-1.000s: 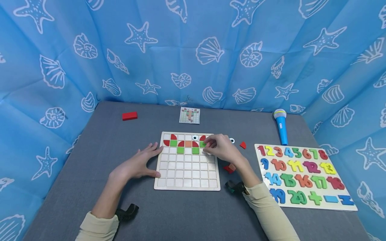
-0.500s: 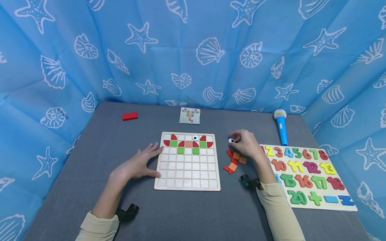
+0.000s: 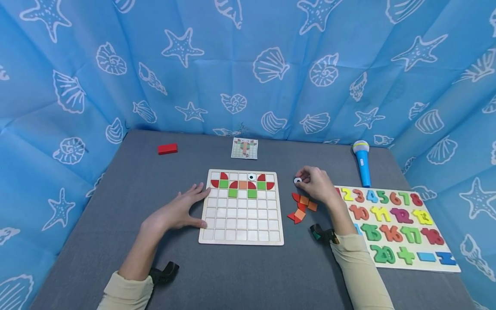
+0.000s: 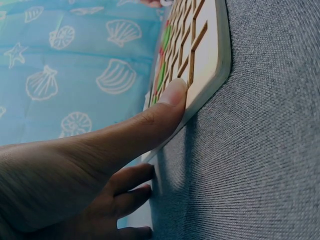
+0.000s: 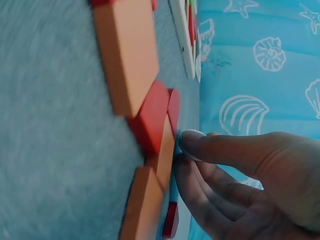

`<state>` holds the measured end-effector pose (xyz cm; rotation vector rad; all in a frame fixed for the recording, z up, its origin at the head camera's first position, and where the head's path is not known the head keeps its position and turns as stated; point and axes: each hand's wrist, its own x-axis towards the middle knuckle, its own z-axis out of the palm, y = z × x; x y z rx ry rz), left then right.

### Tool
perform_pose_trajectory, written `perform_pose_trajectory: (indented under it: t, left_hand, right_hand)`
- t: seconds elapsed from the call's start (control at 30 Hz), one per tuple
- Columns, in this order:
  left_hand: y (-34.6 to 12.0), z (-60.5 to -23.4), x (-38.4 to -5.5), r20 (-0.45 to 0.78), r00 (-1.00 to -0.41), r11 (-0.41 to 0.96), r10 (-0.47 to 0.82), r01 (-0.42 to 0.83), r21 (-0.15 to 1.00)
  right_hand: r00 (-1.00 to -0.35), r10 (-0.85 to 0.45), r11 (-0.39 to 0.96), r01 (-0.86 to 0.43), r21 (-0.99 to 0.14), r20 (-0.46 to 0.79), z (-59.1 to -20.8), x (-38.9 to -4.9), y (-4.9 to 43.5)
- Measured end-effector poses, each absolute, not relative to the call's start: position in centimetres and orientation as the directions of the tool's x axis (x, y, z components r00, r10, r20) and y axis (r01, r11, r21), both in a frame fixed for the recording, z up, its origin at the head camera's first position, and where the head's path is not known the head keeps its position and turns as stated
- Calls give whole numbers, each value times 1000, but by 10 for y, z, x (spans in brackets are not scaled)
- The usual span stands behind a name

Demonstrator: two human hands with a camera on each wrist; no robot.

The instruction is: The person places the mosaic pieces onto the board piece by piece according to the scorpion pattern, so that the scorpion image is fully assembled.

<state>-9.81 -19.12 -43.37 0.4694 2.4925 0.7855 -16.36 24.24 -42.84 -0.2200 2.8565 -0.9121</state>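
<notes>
My left hand [image 3: 176, 209] rests at the left edge of a wooden grid board [image 3: 241, 238], thumb on the border and fingers spread along the side. In the left wrist view the thumb [image 4: 172, 95] presses the board's corner area. Red quarter-circles [image 3: 270, 186], green squares [image 3: 252, 193], an orange square [image 3: 242, 185] and a round eye piece [image 3: 252, 177] sit in the upper rows. To the right of the board, my right hand [image 3: 315, 185] pinches another round white eye piece [image 3: 297, 181] with a black centre between thumb and fingertips, low over the table.
Loose red pieces [image 3: 291, 216] and orange squares [image 3: 299, 215] lie right of the board. Farther right are a number puzzle [image 3: 420, 265] and a blue toy microphone [image 3: 363, 165]. A pattern card [image 3: 244, 149] and a red block [image 3: 168, 149] lie at the back.
My right hand has left the board's right column, where a red quarter-circle now shows, and moved right to pinch the loose eye piece. The left hand has stayed in place.
</notes>
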Motion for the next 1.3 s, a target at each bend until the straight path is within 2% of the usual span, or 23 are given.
perform_pose_trajectory:
  t: [0.33, 0.6, 1.0, 1.3]
  left_hand:
    - [-187, -433, -100, -361, -829, 814, 427, 178, 553]
    - [-187, -430, -98, -358, -828, 809, 431, 179, 560]
    - [-187, -430, -98, -360, -834, 815, 418, 169, 554]
    - [-186, -431, -99, -371, -833, 820, 410, 159, 550]
  right_hand:
    - [-958, -286, 685, -184, -705, -28, -417, -154, 215]
    - [-934, -358, 629, -238, -740, -4, -411, -151, 175]
    - [-874, -486, 637, -348, -687, -8, -422, -178, 116]
    - [-858, -512, 682, -372, -629, -48, -426, -196, 84]
